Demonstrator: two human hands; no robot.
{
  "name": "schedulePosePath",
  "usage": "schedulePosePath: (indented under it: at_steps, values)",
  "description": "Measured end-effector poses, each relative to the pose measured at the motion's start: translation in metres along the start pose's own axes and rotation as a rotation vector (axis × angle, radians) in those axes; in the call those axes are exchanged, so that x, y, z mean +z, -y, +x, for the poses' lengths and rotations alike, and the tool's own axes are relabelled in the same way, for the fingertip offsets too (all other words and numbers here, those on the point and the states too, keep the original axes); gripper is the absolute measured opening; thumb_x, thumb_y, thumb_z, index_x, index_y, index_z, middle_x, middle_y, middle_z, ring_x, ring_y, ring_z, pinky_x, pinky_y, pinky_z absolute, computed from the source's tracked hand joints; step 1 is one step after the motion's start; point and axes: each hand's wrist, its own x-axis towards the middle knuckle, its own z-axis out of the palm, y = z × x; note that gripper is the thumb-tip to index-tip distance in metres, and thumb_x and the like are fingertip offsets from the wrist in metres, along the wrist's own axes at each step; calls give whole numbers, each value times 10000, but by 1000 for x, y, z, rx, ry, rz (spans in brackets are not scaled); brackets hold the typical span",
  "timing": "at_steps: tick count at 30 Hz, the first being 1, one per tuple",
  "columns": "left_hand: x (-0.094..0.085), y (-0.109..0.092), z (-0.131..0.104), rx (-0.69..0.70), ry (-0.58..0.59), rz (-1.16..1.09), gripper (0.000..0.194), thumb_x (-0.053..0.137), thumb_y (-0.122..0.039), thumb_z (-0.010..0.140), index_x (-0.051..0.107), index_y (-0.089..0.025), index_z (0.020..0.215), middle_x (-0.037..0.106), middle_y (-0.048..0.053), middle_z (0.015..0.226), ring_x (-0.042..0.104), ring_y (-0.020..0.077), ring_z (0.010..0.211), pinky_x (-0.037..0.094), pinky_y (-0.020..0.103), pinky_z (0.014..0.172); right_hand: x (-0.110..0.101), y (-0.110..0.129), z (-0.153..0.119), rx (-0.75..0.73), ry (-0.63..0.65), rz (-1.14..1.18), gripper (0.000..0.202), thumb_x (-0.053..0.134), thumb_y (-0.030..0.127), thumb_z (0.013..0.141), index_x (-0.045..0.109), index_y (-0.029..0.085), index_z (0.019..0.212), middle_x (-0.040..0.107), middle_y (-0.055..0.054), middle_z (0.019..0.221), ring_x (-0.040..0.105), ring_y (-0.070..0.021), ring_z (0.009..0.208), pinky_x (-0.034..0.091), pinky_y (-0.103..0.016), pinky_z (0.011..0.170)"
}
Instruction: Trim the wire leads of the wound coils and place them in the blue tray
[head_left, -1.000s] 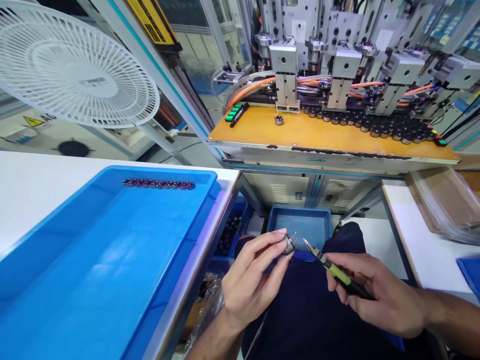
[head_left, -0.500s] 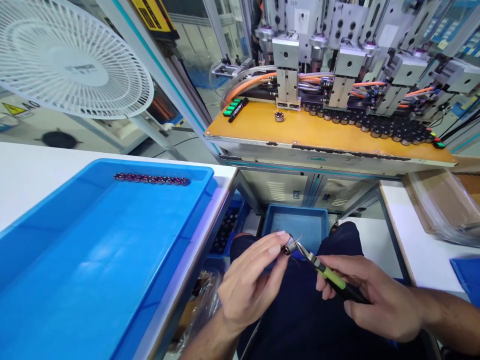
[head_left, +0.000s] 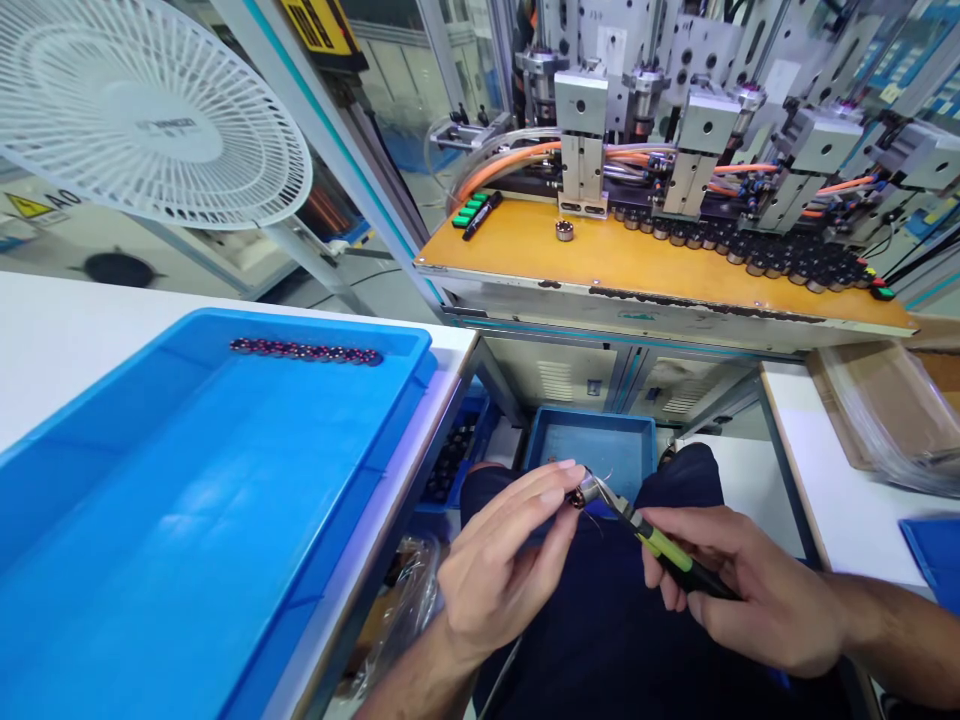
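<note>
Between the thumb and fingers of my left hand (head_left: 514, 545) is a small round motor stator (head_left: 582, 493), with thin wire ends sticking out of it. My right hand (head_left: 750, 590) is wrapped around the green-and-black handles of long-nose pliers (head_left: 667, 550). The metal jaws of the pliers reach to the stator's right side, by the wires. Whether the jaws grip a wire is too small to make out. Both hands are above my lap, and my left fingers cover part of the stator.
To the left, a large blue tray (head_left: 217, 500) holds a row of small round parts (head_left: 307, 351) along its far side. Ahead stands a machine with an orange worktop (head_left: 510, 245), bearing many dark parts (head_left: 780, 258). A blue bin (head_left: 592, 416) sits low between the tables; a fan (head_left: 172, 120) is at upper left.
The pliers' jaws have shifted slightly against the stator. My left hand still holds the stator in nearly the same place. The whole view has shifted a little.
</note>
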Motion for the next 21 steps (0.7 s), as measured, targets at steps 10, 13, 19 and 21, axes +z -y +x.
schedulePosePath:
  at_steps: [10, 13, 19, 21]
  values:
    - [2, 1, -3, -44, -15, 49, 748, 687, 136, 662, 538, -194, 1317, 757, 90, 1066, 731, 214, 970, 630, 376, 877, -1, 5, 5, 72, -129, -213, 273, 519, 135, 817, 623, 162, 1069, 557, -9, 809, 496, -97, 677, 450, -215, 647]
    - [5, 3, -6, -106, -73, -24, 744, 703, 130, 649, 567, -229, 1286, 750, 67, 1090, 730, 208, 961, 631, 380, 870, -4, 2, 7, 17, -175, -260, 423, 500, 145, 825, 555, 170, 1243, 594, -36, 911, 547, -117, 761, 479, -241, 722]
    - [6, 0, 3, -577, -221, -468, 521, 754, 26, 693, 668, -286, 1102, 765, 0, 1022, 739, 130, 903, 617, 207, 798, -13, 1, 10, 19, -141, -436, 376, 485, 111, 804, 627, 178, 1146, 602, -14, 827, 552, -112, 703, 472, -224, 698]
    - [4, 4, 6, -718, -242, -642, 416, 808, -61, 678, 709, -283, 1016, 775, -2, 988, 745, 126, 870, 607, 183, 780, -25, 5, 18, -61, -191, -528, 470, 480, 128, 815, 573, 185, 1272, 644, -47, 939, 606, -143, 797, 496, -254, 765]
